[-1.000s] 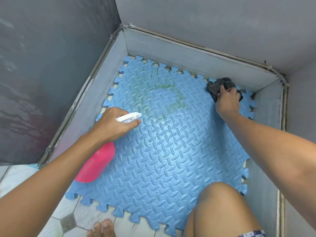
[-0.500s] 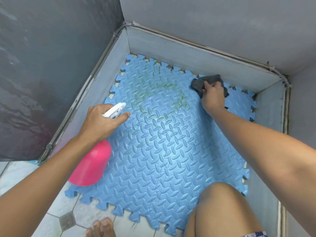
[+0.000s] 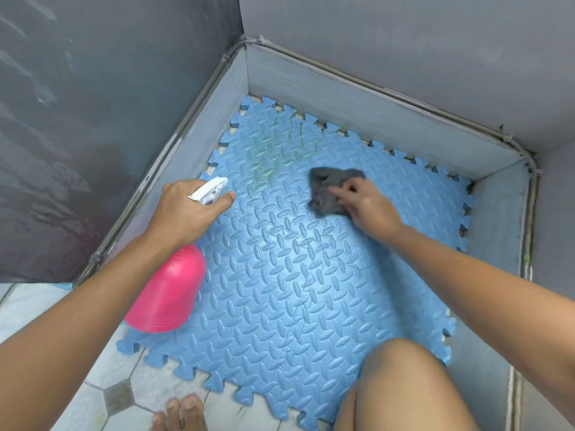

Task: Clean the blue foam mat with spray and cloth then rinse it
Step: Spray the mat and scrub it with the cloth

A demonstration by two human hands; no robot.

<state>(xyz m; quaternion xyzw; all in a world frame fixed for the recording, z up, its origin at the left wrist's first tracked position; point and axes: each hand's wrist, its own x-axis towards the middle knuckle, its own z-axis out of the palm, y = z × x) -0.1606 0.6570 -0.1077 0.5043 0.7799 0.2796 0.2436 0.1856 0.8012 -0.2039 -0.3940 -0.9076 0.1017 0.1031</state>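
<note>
gripping pink spray bottle (image 3: 168,293), left hand (image 3: 186,213) | right hand (image 3: 370,209) flat on grey cloth (image 3: 323,188) on blue mat (image 3: 295,290)

The light is bright, soft and even, falling from above. The blue diamond-embossed foam mat (image 3: 311,290) shows a pale sheen between the two grips and on the near side of them, washing out its ridges there. A faint, soft-edged shadow lies beside the pink plastic spray bottle (image 3: 168,293), below the grip of the left hand (image 3: 186,213). The dark grey crumpled cloth (image 3: 323,200) pressed under the right hand (image 3: 364,203) looks slightly smeared, while the left grip is sharper. Left of that grip, the dark glossy wall panel (image 3: 93,119) carries dim wavy reflections. Wide-angle distortion bends the wall edges and stretches both forearms towards the corners.
</note>
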